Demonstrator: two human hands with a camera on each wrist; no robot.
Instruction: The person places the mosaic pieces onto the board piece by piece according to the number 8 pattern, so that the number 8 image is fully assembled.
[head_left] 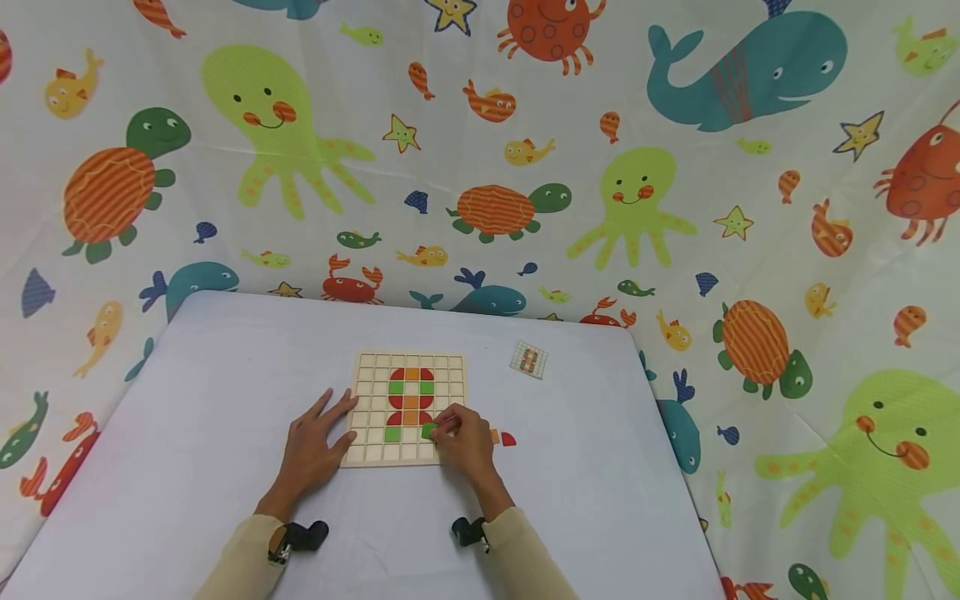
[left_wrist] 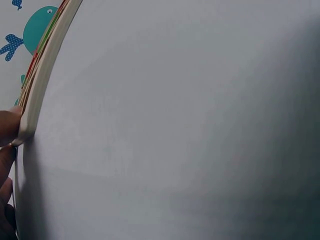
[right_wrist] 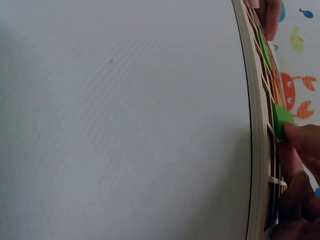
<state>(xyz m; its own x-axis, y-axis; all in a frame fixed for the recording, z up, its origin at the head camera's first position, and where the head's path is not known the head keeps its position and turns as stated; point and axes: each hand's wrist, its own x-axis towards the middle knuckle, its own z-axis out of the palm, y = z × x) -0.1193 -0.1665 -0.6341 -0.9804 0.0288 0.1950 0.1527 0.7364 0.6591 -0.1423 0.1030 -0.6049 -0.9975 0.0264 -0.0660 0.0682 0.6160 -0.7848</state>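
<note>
A wooden grid board (head_left: 367,454) lies on the table with red, orange and green tiles in its middle columns. Its left edge is touched by my left hand (head_left: 309,448), fingers spread and mostly straight. In the left wrist view, the thumb (left_wrist: 9,127) rests against the board's corner. My right hand (head_left: 467,443) pinches a green square tile (right_wrist: 281,120) between thumb and fingertips, over the lower part of the grid. That tile appears tilted in the right wrist view. Another green tile (head_left: 392,434) sits in a cell to its left.
Right of my right hand lie a red rounded tile (head_left: 509,439) and an orange tile (head_left: 495,437), partly hidden by the hand. A small pattern card (head_left: 528,360) lies beyond the board's right side. A sea-animal cloth (head_left: 465,158) hangs behind the white table (head_left: 600,500).
</note>
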